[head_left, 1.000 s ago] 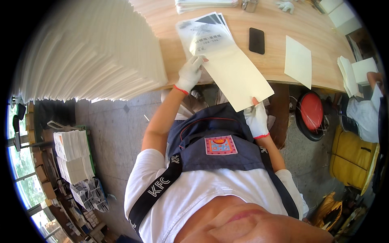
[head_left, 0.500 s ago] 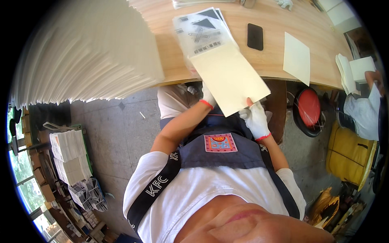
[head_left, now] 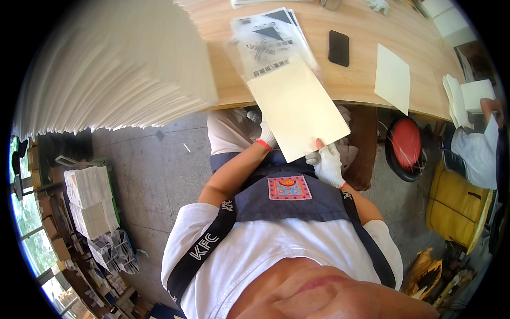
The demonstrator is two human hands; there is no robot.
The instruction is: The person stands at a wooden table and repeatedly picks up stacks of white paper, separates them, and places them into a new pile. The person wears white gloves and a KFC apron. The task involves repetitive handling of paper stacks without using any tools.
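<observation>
A cream-coloured block of paper sheets [head_left: 297, 109] slants over the table's near edge above my lap. My right hand [head_left: 328, 164], in a white glove with a red cuff, grips its near right corner, with the bare thumb tip on top. At the left edge is my left hand [head_left: 267, 134], gloved the same way; its fingers are hidden behind the paper. The block's far end overlaps a clear printed plastic bag [head_left: 261, 50] with dark triangles and crossed pencils on it. I cannot tell whether the paper is inside the bag. More such bags lie beneath.
A tall stack of white paper [head_left: 133, 64] fills the table's left side. A black phone [head_left: 339, 48] and a pale sheet [head_left: 392, 77] lie to the right. Beside the table are a red-topped stool [head_left: 405, 142] and another person's arm [head_left: 491, 109]. Bundled paper [head_left: 90, 202] stands at left.
The paper block has shifted slightly left and toward my body, together with both hands. The right hand keeps its grip on the corner.
</observation>
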